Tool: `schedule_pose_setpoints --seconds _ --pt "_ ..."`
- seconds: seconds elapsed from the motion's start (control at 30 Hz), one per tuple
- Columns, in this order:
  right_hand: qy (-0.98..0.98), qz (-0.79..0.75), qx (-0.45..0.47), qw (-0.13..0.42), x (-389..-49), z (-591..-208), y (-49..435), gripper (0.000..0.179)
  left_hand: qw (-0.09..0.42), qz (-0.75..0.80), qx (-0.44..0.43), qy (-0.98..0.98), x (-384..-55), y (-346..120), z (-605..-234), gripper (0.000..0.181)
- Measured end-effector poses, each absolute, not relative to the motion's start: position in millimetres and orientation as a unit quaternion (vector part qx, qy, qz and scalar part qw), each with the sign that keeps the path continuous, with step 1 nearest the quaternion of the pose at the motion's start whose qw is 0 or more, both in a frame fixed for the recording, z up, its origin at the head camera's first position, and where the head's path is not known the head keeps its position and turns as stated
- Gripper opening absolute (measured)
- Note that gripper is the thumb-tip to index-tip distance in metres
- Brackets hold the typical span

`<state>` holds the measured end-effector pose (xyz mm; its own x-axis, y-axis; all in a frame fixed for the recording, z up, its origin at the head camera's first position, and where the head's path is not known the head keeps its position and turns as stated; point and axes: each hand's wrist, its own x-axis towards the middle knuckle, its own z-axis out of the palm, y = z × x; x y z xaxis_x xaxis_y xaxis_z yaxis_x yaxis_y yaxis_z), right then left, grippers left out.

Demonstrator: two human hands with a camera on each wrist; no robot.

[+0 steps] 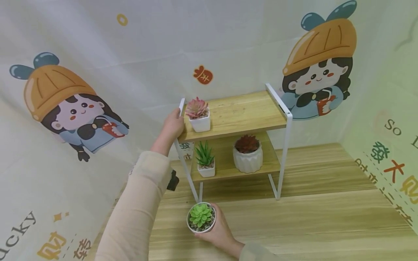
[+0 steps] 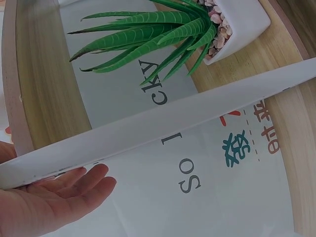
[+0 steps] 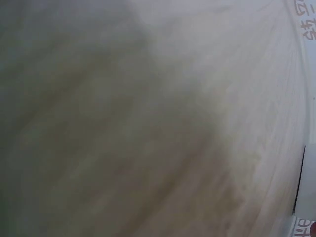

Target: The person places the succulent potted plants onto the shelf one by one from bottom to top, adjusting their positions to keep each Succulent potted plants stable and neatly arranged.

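Note:
My left hand (image 1: 172,127) holds the upper left side of a two-tier wooden shelf (image 1: 241,112) with a white metal frame. In the left wrist view, its fingers (image 2: 81,190) reach past the white frame bar (image 2: 148,126). Lower down, in front of the shelf's left leg, my right hand (image 1: 220,230) grips a round white pot with a green succulent (image 1: 200,215). A pink succulent in a square white pot (image 1: 200,123) stands on the top board, right beside my left hand. The right wrist view shows only blurred wood grain; the hand is out of sight there.
The lower board bears a spiky green plant in a square white pot (image 1: 206,170) and a dark red plant in a ribbed white pot (image 1: 248,159). A wood-grain table (image 1: 310,217) lies beneath. Printed cloth (image 1: 228,43) hangs behind and at both sides.

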<state>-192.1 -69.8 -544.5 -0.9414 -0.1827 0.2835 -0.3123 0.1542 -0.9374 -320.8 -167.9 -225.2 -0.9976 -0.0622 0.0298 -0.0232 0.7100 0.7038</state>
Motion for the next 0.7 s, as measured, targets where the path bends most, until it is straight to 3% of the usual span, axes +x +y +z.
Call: schedule_pose_setpoints --seconds 0.5,0.7 --pt "-0.749 0.630 0.201 -0.040 -184.0 -498.0 -14.7 0.096 0.026 -0.380 0.031 -0.924 -321.0 -167.4 -224.3 0.051" --pt "-0.756 0.619 0.211 -0.035 -179.9 -487.7 16.3 0.093 0.028 -0.377 0.029 -0.925 -321.8 -167.4 -226.0 0.051"
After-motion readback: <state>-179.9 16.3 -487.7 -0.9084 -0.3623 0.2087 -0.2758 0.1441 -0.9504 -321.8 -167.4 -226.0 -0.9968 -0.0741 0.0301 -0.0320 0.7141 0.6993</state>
